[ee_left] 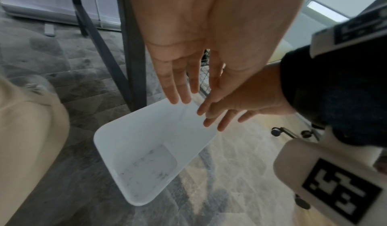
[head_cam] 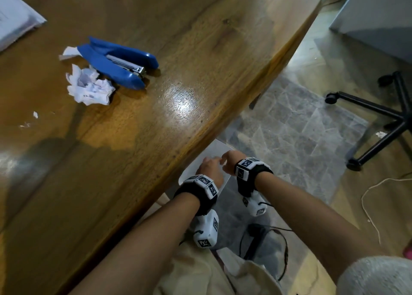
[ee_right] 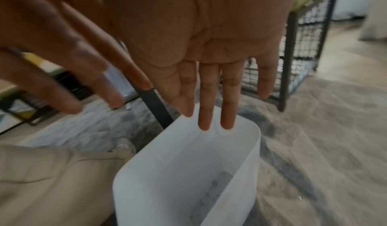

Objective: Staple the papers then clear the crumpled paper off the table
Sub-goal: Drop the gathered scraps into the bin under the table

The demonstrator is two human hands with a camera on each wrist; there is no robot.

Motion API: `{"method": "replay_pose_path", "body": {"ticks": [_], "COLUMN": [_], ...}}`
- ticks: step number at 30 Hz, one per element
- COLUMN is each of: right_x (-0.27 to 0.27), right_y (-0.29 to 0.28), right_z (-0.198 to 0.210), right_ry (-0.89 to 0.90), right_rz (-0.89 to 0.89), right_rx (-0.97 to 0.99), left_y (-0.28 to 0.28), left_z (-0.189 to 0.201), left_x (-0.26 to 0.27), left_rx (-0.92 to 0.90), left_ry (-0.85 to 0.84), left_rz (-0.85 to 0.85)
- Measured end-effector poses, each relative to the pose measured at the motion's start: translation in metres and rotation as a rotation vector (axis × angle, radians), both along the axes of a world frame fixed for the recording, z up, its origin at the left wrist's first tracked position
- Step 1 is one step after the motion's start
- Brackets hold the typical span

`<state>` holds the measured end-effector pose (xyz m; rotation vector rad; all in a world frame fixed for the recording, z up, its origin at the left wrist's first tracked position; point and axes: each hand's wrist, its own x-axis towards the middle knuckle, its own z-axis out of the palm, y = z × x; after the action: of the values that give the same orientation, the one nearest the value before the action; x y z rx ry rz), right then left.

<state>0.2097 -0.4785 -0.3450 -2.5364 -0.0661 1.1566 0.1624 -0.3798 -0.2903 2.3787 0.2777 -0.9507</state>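
A crumpled paper ball (head_cam: pixel 89 87) lies on the wooden table (head_cam: pixel 200 60) beside a blue stapler (head_cam: pixel 118 63). A smaller crumpled piece (head_cam: pixel 69 53) sits behind the stapler. A stack of white papers (head_cam: pixel 15 20) lies at the far left corner. Both hands hang below the table's edge over a white bin (head_cam: pixel 215 153). My left hand (head_cam: pixel 210 169) and right hand (head_cam: pixel 230 160) are close together, fingers straight, holding nothing. From the wrists, the left hand (ee_left: pixel 180 80) and right hand (ee_right: pixel 209 97) hover above the bin (ee_left: pixel 146 146) (ee_right: pixel 188 171), whose floor shows only dark specks.
Small paper scraps (head_cam: pixel 35 114) dot the table's left side. A black office chair base (head_cam: pixel 379 116) and a white cord (head_cam: pixel 370 196) lie on the floor to the right. A dark table leg (ee_left: pixel 134 47) stands behind the bin, with a wire-mesh bench (ee_right: pixel 303 39) beyond it.
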Motion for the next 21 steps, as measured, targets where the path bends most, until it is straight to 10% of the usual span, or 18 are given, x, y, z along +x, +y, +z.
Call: {"method": "replay_pose_path", "body": {"ticks": [8,21], "right_x": [-0.009,-0.068], "right_y": [-0.019,-0.015], "right_z": [0.097,0.313], "right_ry": [-0.183,-0.837], "right_rz": [0.258,0.316], "right_rx": [-0.103,0.048], "left_y": [-0.034,0.005], "left_z": [0.066,0.259], "left_x": [-0.011,-0.060], "left_rx": [0.030,0.127], "left_ry": [-0.158,-0.960], "left_rz": [-0.127,-0.410]}}
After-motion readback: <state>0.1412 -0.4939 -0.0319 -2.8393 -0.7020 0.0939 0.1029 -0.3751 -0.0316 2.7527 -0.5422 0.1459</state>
